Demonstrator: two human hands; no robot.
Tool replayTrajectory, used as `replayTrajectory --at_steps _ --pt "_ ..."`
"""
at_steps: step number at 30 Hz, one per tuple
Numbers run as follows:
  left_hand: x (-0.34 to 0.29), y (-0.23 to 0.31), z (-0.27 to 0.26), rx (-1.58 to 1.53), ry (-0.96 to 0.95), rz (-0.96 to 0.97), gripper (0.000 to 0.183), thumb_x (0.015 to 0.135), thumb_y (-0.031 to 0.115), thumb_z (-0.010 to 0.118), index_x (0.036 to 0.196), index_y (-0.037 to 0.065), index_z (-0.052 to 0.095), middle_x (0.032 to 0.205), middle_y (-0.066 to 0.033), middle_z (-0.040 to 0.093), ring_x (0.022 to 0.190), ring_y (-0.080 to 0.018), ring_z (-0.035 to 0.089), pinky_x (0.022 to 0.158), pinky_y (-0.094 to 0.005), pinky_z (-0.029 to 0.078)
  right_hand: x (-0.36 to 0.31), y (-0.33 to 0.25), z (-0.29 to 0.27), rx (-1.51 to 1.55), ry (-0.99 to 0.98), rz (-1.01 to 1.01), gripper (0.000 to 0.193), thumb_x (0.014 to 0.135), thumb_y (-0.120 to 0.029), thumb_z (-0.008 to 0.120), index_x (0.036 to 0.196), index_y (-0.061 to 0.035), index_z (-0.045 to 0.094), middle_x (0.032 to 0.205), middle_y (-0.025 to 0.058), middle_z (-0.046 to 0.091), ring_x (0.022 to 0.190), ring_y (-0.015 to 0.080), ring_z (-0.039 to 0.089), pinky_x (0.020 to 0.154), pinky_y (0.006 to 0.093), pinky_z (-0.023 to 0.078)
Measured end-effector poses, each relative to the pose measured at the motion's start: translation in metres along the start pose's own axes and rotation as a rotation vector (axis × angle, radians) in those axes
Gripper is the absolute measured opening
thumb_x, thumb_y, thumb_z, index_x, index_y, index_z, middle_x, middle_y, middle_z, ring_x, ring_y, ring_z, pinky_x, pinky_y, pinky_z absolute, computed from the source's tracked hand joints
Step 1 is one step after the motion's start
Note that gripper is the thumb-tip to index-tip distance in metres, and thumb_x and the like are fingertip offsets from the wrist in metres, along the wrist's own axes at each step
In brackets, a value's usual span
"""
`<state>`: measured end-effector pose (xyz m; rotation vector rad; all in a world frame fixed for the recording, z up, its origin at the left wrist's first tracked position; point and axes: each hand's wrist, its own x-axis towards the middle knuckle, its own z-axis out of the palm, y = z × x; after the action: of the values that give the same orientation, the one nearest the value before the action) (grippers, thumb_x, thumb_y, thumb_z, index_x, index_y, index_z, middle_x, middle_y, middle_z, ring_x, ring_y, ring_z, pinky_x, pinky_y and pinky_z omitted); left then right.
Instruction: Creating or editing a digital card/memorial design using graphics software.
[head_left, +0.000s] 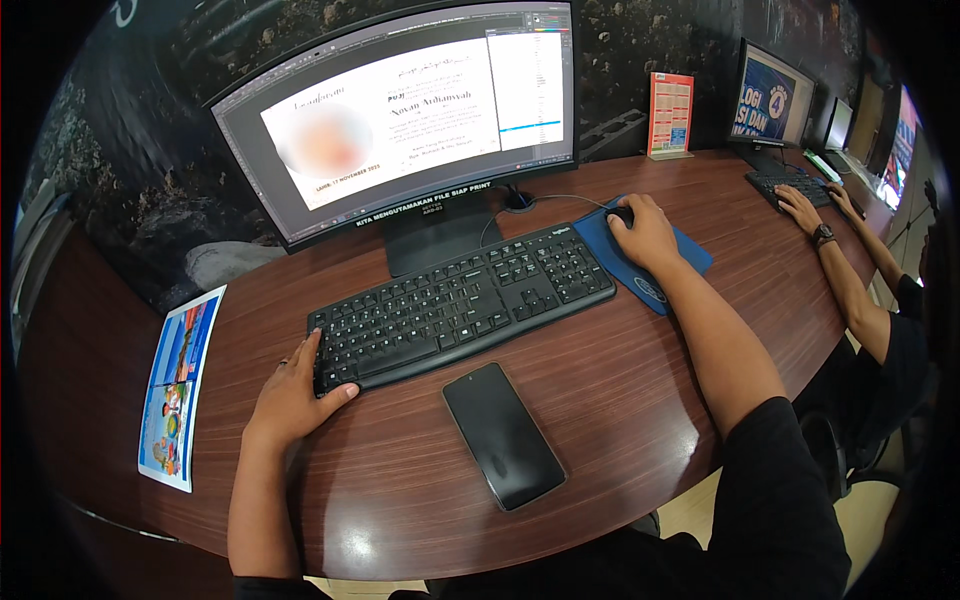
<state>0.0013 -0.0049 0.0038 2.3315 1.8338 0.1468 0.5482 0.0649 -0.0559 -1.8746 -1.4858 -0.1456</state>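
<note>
Mouse (623, 214) right of the keyboard (460, 311), under your right hand (648, 237), fingers curved around it; your left hand (288, 399), thumb spread from fingers, at the keyboard's left end.

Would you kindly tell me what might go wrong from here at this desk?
The left hand rests at the left end of the keyboard, so a stray key press is possible.
The right hand is on the mouse near the far edge of the blue mouse pad; it might slip off the pad.
The phone lies between the forearms, so a sweeping arm could perhaps nudge it.
</note>
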Motion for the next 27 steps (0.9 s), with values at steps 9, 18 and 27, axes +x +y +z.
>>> replayTrajectory --at_steps 9,18,27 --pt "0.0008 -0.0045 0.0040 -0.002 0.031 0.031 0.107 0.086 0.059 0.077 0.165 0.005 0.030 0.150 -0.0342 0.053 0.141 -0.0484 0.052 0.118 -0.0496 0.042 0.0013 0.0013 -0.0001 0.007 -0.007 0.005 0.039 0.092 -0.029 0.072 0.121 -0.0035 0.069 0.128 0.0195 0.066 0.121 0.0416 0.062 0.105 0.0492 0.049" --pt "0.0003 -0.0019 0.0011 -0.020 0.012 0.025 0.108 0.086 0.062 0.077 0.161 -0.001 0.033 0.157 -0.0307 0.048 0.144 -0.0471 0.049 0.120 -0.0488 0.041 0.0003 -0.0013 -0.0011 0.009 -0.003 0.012 0.039 0.092 -0.029 0.072 0.121 -0.0033 0.069 0.127 0.0193 0.067 0.121 0.0409 0.062 0.104 0.0490 0.050" --pt "0.0012 -0.0046 0.0036 -0.005 0.030 0.037 0.106 0.086 0.056 0.078 0.164 0.003 0.031 0.152 -0.0334 0.052 0.142 -0.0470 0.051 0.119 -0.0487 0.041 0.0000 -0.0011 -0.0012 0.000 -0.002 0.016 0.039 0.092 -0.030 0.072 0.122 -0.0040 0.068 0.128 0.0184 0.066 0.122 0.0402 0.062 0.105 0.0486 0.049"
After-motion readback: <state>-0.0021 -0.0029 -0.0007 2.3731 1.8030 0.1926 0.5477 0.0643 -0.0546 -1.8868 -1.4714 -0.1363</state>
